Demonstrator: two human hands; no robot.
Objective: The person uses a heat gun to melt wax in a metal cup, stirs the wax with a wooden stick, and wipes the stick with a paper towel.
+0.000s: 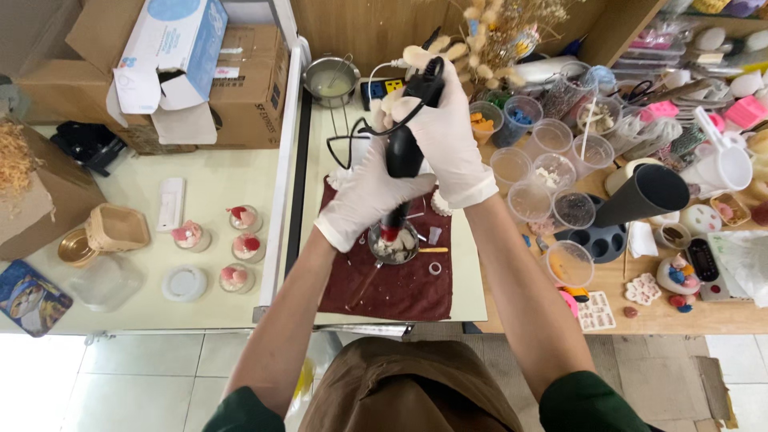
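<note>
Both my hands wear white gloves and grip a black corded heat tool [406,152] held upright, nozzle down. My left hand [364,200] wraps its lower body. My right hand [448,140] holds the upper handle, where the black cord leaves. The red nozzle tip points into a small metal cup [394,247] holding pale wax lumps. The cup stands on a dark red cloth [400,288] spread over the pale table.
Several clear plastic cups [552,172] with coloured bits crowd the right, beside a black cone [644,194] and a dark mould tray [602,240]. A metal pot [331,80] stands behind. Small glass jars [240,248] and cardboard boxes [248,72] sit left.
</note>
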